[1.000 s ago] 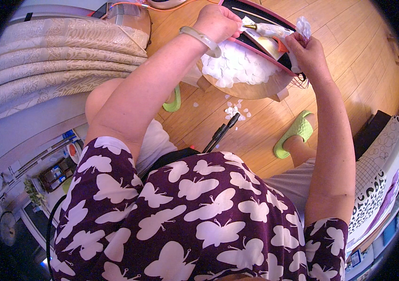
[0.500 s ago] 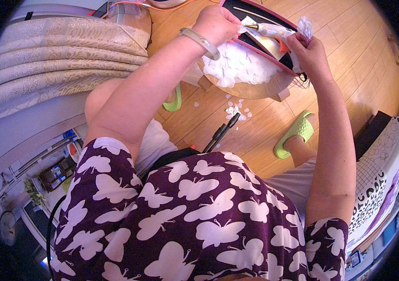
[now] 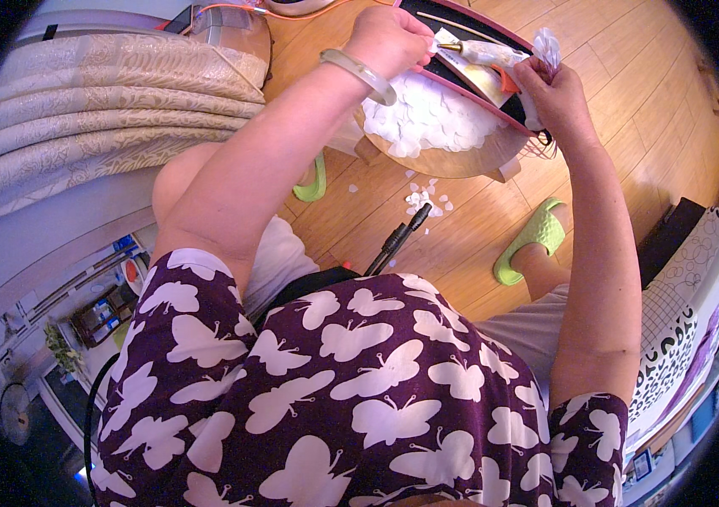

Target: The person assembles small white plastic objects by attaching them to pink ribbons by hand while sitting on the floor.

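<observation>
My right hand (image 3: 555,95) is closed around a hot glue gun (image 3: 486,54) with a whitish body, a brass nozzle and an orange trigger. A bunch of thin, white, see-through petals (image 3: 547,47) sticks up above the fingers of that hand. Opposite it, my left hand (image 3: 389,42) pinches a small white petal (image 3: 435,42) between thumb and fingertips. The nozzle points left and its tip is at the petal; whether they touch is too small to tell. Below both hands, a heap of loose white petals (image 3: 427,117) covers a round brown surface (image 3: 495,156).
A pink-rimmed black tray (image 3: 495,110) holding a thin stick (image 3: 461,25) lies under the glue gun. Fallen petals (image 3: 420,201) dot the wooden floor near a black pole (image 3: 397,241). Patterned cream fabric (image 3: 106,93) is at left; green slippers (image 3: 533,241) are below.
The glue gun has shifted slightly left, bringing its nozzle closer to the petal in my left hand. Otherwise both arms stay nearly where they were.
</observation>
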### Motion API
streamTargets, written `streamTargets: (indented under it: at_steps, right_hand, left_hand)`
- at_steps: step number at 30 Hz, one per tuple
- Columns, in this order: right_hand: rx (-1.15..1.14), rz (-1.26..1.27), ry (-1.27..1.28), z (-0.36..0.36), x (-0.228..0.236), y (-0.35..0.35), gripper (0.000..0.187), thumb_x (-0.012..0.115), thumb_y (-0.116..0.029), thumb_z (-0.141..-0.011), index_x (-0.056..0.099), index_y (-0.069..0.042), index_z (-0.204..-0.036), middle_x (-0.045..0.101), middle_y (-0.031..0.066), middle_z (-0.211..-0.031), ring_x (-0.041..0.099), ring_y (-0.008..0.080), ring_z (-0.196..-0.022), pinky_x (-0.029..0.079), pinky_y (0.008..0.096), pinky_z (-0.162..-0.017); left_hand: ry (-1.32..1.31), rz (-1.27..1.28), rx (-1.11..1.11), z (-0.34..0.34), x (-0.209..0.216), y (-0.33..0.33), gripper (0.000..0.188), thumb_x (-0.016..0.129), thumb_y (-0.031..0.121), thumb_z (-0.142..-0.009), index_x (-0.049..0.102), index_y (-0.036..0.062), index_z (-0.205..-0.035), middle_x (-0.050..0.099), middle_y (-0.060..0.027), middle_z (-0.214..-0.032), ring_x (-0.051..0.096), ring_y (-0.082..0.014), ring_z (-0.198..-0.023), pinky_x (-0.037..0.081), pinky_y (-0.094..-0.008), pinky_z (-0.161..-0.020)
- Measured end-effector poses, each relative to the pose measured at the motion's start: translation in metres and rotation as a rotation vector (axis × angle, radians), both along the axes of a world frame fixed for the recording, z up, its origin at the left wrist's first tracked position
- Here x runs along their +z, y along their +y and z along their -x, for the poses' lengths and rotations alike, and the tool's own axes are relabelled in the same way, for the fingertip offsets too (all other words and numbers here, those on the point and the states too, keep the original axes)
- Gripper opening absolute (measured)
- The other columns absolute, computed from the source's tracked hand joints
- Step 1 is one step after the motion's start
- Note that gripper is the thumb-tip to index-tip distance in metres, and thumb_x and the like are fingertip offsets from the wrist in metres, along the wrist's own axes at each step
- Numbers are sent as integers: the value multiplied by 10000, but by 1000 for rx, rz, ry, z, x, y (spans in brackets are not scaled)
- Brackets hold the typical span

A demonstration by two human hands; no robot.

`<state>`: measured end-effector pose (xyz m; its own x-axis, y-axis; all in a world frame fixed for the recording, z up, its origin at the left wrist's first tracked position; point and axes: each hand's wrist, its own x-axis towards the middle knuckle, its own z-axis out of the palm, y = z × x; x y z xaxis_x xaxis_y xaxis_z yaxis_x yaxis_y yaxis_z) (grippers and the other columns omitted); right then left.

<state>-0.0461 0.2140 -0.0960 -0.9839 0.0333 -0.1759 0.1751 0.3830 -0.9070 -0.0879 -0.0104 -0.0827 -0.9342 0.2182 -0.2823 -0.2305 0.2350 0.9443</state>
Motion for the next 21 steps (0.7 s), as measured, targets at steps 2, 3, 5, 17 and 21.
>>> streamTargets:
  at_steps: [2,3,5,17,21]
  right_hand:
    - [3,-6,-2,0,0,0,214,587,-217,-772,572,-5,-745,555,24,-625,489,92,-549,402,253,-502]
    - [8,-9,-16,1,0,0,215,587,-219,-771,572,-6,-745,554,24,-624,489,92,-550,403,254,-503]
    - [12,-13,-30,1,1,0,216,588,-220,-770,573,-6,-745,554,23,-623,490,93,-551,404,255,-503]
    - [3,33,-35,1,-2,2,209,590,-219,-770,585,-11,-766,563,28,-643,498,93,-561,411,250,-514]
    - [10,32,-43,1,0,1,211,590,-218,-769,582,-7,-765,571,36,-653,506,96,-568,415,251,-519]
  left_hand:
    - [-4,-18,4,0,3,-1,33,571,10,-719,585,-12,-699,571,-69,-600,536,-117,-498,448,-237,-453]
    - [-49,-14,14,1,6,-1,30,568,5,-720,586,-10,-701,570,-66,-599,534,-116,-497,448,-234,-453]
    - [-95,-10,23,1,10,-3,30,566,0,-721,587,-8,-702,568,-64,-597,531,-114,-496,449,-231,-453]
    - [140,73,-34,1,-1,-6,18,586,1,-705,585,3,-688,564,-40,-587,525,-97,-494,429,-218,-450]
    - [111,12,-33,3,-9,-4,7,583,-4,-708,581,0,-702,569,-54,-601,534,-108,-505,441,-229,-463]
